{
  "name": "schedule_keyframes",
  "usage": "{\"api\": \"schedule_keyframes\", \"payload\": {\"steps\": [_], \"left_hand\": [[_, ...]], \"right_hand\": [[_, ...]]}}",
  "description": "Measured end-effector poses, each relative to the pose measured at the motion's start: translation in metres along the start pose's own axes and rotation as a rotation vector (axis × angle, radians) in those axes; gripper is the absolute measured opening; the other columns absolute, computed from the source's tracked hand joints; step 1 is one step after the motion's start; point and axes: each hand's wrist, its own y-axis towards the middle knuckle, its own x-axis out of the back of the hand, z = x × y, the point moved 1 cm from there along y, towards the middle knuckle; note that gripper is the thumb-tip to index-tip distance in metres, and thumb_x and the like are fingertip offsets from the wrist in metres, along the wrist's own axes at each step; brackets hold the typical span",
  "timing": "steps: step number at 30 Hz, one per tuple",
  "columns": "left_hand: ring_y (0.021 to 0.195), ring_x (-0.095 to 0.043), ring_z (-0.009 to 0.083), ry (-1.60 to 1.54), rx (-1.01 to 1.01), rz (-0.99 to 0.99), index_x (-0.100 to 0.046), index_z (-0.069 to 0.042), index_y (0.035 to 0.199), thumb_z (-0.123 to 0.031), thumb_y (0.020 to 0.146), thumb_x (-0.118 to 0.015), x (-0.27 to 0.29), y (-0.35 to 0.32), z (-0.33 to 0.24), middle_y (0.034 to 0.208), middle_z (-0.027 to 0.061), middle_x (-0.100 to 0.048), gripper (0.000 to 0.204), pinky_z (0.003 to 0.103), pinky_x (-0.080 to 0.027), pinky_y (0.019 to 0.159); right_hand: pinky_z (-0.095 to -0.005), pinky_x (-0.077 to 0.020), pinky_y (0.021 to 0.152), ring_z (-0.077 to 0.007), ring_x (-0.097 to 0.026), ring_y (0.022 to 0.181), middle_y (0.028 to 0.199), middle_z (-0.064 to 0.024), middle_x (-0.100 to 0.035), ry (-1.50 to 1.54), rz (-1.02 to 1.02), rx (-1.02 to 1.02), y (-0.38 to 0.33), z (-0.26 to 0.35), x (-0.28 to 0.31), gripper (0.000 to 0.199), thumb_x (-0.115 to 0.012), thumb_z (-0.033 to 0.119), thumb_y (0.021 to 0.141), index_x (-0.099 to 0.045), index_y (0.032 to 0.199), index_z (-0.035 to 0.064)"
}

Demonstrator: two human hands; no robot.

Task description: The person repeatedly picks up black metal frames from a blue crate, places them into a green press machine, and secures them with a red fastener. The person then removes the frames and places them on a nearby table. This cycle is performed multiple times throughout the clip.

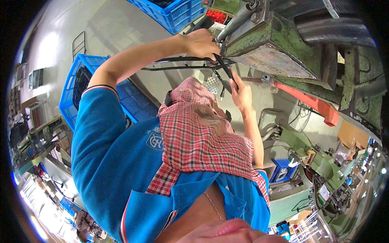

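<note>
Just in front of the machine's green, worn block (279,48), a narrow black strip-like part (223,67) slants between my hands. My left hand (201,43) is closed at its upper end, close to a metal rod (235,23); some of its fingertips are hidden. Lower down, my right hand (242,92) pinches the same part, one finger lying along it. Thin dark bars (178,64) run sideways behind the hands. What lies right under the block's edge by my left fingers cannot be made out.
A blue crate (174,18) stands at the far side, beside a box of small red parts (216,16). Another blue crate (67,97) with black parts sits at my left. A red-orange beam (308,101) and a green machine (320,150) are to the right.
</note>
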Motion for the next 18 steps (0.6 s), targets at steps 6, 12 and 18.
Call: {"api": "schedule_keyframes", "payload": {"steps": [6, 12, 18], "left_hand": [[0.085, -0.064, 0.0335, 0.011, -0.059, -0.063, -0.068, -0.024, 0.112, -0.045, 0.088, -0.059, 0.012, 0.003, -0.007, 0.089, 0.0062, -0.069, 0.034, 0.045, -0.050, 0.073], [0.095, -0.061, 0.0384, -0.150, -0.028, -0.040, -0.067, -0.009, 0.102, -0.043, 0.083, -0.066, 0.010, 0.017, -0.006, 0.093, 0.0147, -0.067, 0.039, 0.047, -0.049, 0.081], [0.100, -0.059, 0.0401, -0.307, 0.002, -0.080, -0.065, -0.007, 0.100, -0.044, 0.082, -0.067, -0.002, 0.018, 0.000, 0.096, 0.0185, -0.065, 0.041, 0.049, -0.047, 0.086]], "right_hand": [[-0.0396, -0.0469, 0.062, -0.0307, -0.056, 0.060, 0.072, -0.0165, -0.060, 0.047, -0.055, 0.015, -0.005, -0.003, -0.003, 0.044, -0.058, 0.018, 0.094, -0.053, 0.138, 0.0257], [-0.0343, -0.0434, 0.057, -0.0237, -0.047, 0.054, 0.065, -0.0151, -0.052, 0.165, -0.118, -0.007, -0.009, -0.007, -0.002, 0.042, -0.058, 0.018, 0.095, -0.054, 0.136, 0.0242], [-0.0253, -0.0338, 0.054, -0.0100, -0.032, 0.059, 0.066, -0.0046, -0.034, 0.136, -0.086, -0.042, -0.008, -0.007, -0.003, 0.042, -0.055, 0.013, 0.097, -0.052, 0.139, 0.0182]]}}
